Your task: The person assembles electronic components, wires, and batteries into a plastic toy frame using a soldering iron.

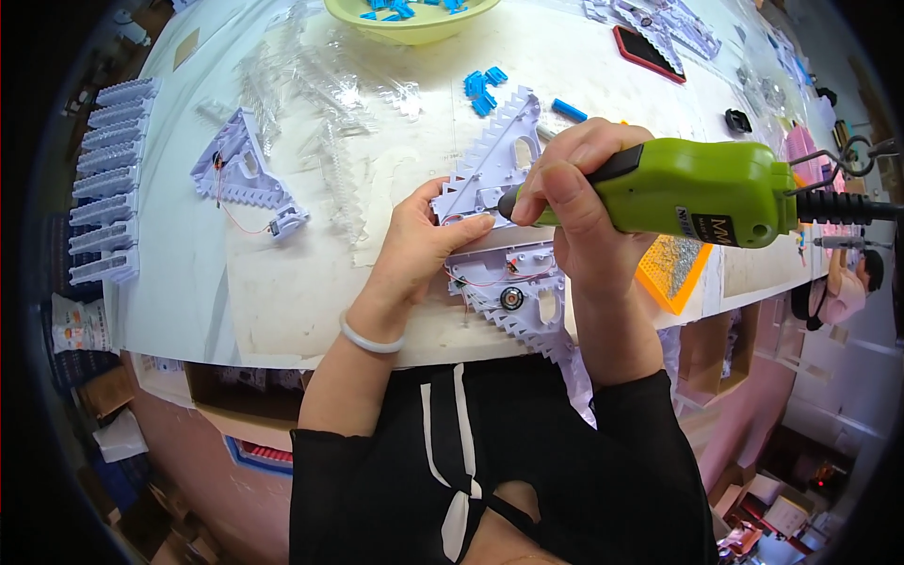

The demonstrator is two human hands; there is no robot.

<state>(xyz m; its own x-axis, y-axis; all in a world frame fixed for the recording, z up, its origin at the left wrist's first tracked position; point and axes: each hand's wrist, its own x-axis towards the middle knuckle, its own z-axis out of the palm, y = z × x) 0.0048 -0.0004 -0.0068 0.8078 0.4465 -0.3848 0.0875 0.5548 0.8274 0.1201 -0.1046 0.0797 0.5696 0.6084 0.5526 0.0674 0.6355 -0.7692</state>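
My right hand is wrapped round a green electric screwdriver, held nearly level with its dark tip pointing left. That tip meets a lavender plastic shell with saw-toothed edges. My left hand grips the shell's left side, thumb laid across it. Just below, nearer my body, lies another toothed shell half with thin red wires and a round black speaker. Fingers of my right hand hide part of the work. Beyond the shell sit small blue plastic parts and a blue cylinder.
An orange tray of small screws stands at right. Stacked toothed shells line the far left, near a wired shell. Clear plastic pieces, a yellow bowl and a red-edged phone lie farther back.
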